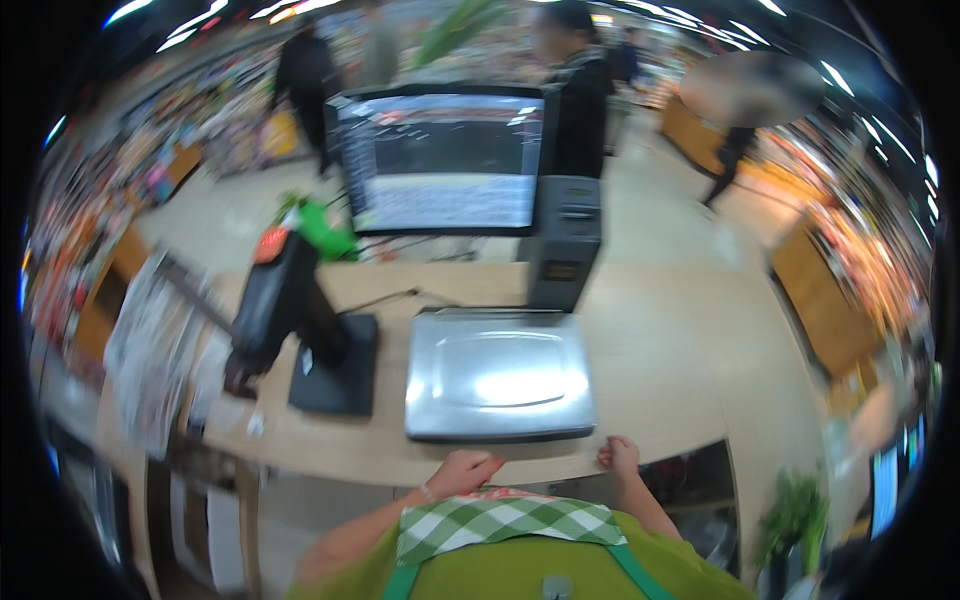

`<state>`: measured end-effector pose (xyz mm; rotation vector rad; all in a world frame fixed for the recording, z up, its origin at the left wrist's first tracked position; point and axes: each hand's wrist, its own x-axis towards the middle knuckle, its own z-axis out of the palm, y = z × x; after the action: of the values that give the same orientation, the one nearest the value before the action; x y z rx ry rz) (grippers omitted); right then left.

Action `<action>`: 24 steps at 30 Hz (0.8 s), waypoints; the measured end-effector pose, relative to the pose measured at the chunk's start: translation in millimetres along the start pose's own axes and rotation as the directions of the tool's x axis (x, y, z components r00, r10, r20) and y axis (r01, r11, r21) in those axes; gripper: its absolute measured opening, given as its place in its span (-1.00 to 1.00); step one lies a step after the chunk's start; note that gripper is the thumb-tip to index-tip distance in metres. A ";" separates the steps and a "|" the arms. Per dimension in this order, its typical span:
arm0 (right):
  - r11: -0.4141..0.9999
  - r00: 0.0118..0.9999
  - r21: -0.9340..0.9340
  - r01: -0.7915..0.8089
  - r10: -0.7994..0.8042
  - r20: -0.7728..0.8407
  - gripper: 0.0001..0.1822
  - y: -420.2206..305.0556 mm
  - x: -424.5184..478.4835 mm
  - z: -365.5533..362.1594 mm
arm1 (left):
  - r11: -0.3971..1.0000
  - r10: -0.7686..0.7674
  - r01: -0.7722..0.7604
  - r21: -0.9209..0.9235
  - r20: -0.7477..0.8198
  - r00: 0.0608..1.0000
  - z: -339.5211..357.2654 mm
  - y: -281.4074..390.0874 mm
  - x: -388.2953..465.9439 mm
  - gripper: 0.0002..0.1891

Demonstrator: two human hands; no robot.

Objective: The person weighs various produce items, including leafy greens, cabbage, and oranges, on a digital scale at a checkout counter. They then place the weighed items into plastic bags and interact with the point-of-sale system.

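Observation:
My left hand (466,472) rests near the counter's front edge, its fingers curled and nothing visible in them. My right hand (619,454) is at the same edge, just off the scale's front right corner, with its fingers curled too. In front of both is a checkout scale with a flat steel weighing plate (499,375). Nothing lies on the plate. Behind it stand a lit monitor (442,161) and a grey printer-like unit (566,240). To the left, a black device (274,300) with red digits leans over a dark base plate (334,382).
A roll of clear plastic bags (154,352) hangs at the left of the wooden counter (652,352). A green bag (326,232) is beyond the counter. One person (581,105) stands behind the monitor; others are farther off. Leafy greens (795,517) are at the lower right.

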<state>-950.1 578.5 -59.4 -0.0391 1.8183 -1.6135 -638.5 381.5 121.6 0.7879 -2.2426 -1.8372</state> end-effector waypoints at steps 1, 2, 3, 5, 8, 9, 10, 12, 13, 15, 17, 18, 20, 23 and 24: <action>1.000 0.999 0.019 -0.018 0.019 -0.045 -0.85 -1.0 -0.1 -0.5 | 1.000 0.005 -0.006 -0.020 -0.015 1.000 -0.9 3.7 -3.7 -0.53; 0.999 0.998 -0.013 -0.044 0.043 -0.043 -0.85 -9.0 -5.0 3.9 | 1.000 0.017 -0.017 0.009 -0.018 1.000 -1.5 -4.5 -6.5 -0.53; 1.000 1.000 -0.005 -0.016 0.016 -0.019 -0.86 -4.7 -0.5 -1.5 | 0.999 0.032 -0.032 0.033 -0.013 0.999 -2.5 -17.5 -8.1 -0.53; 0.999 0.998 -0.029 0.017 -0.019 -0.053 -0.88 1.7 1.7 -9.5 | 0.996 0.094 -0.094 0.007 -0.092 0.991 -0.4 -27.1 -19.0 -0.52; 0.993 0.997 -0.091 0.077 -0.078 -0.001 -0.86 -4.5 -7.9 -6.3 | 0.996 -0.020 0.008 -0.090 -0.131 0.991 -8.1 -31.9 -43.8 -0.48; 0.985 0.994 -0.131 0.110 -0.107 0.030 -0.86 -6.7 -5.4 -3.9 | 0.990 -0.064 0.040 -0.133 -0.181 0.982 -8.1 -34.1 -54.5 -0.49; 0.985 0.995 -0.147 0.095 -0.092 0.030 -0.86 -9.0 -3.7 0.3 | 0.983 -0.102 0.065 -0.172 -0.220 0.970 -7.3 -36.1 -61.9 -0.51; 0.981 0.997 -0.179 0.071 -0.070 0.016 -0.85 -13.9 -5.6 7.1 | 0.969 -0.139 0.068 -0.239 -0.297 0.945 -2.0 -45.9 -74.7 -0.54; 0.964 0.994 -0.255 0.077 -0.055 0.091 -0.84 -16.8 -7.7 9.2 | 0.960 -0.168 0.073 -0.272 -0.345 0.923 2.6 -49.2 -81.8 -0.55; 0.915 0.976 -0.391 0.095 -0.008 0.217 -0.83 -18.3 -14.3 10.0 | 0.940 -0.226 0.084 -0.331 -0.418 0.880 6.8 -54.2 -96.1 -0.56; 0.817 0.823 -0.477 0.323 0.006 0.568 -0.82 1.8 -5.4 10.6 | 0.897 -0.314 0.105 -0.430 -0.452 0.835 8.1 -58.9 -115.2 -0.60; 0.765 0.692 -0.467 0.443 0.039 0.721 -0.82 18.2 1.0 14.2 | 0.873 -0.357 0.095 -0.478 -0.495 0.792 10.8 -65.6 -126.0 -0.62; 0.719 0.510 -0.494 0.489 0.224 0.831 -0.83 8.0 -32.8 50.5 | 0.862 -0.406 0.068 -0.503 -0.603 0.687 12.3 -91.1 -146.6 -0.68; 0.761 0.314 -0.521 0.386 0.423 0.850 -0.86 -61.7 -134.9 176.1 | 0.897 -0.423 0.095 -0.431 -0.778 0.465 -10.7 -114.4 -164.5 -0.79; 0.804 0.215 -0.454 0.385 0.400 0.891 -0.86 -77.6 -159.1 207.3 | 0.932 -0.346 0.056 -0.358 -0.833 0.432 -24.1 -124.3 -167.0 -0.81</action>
<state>-756.5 454.5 87.1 -1.1330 1.0700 -0.4778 -447.7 424.8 46.3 1.5514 -1.1834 -1.2251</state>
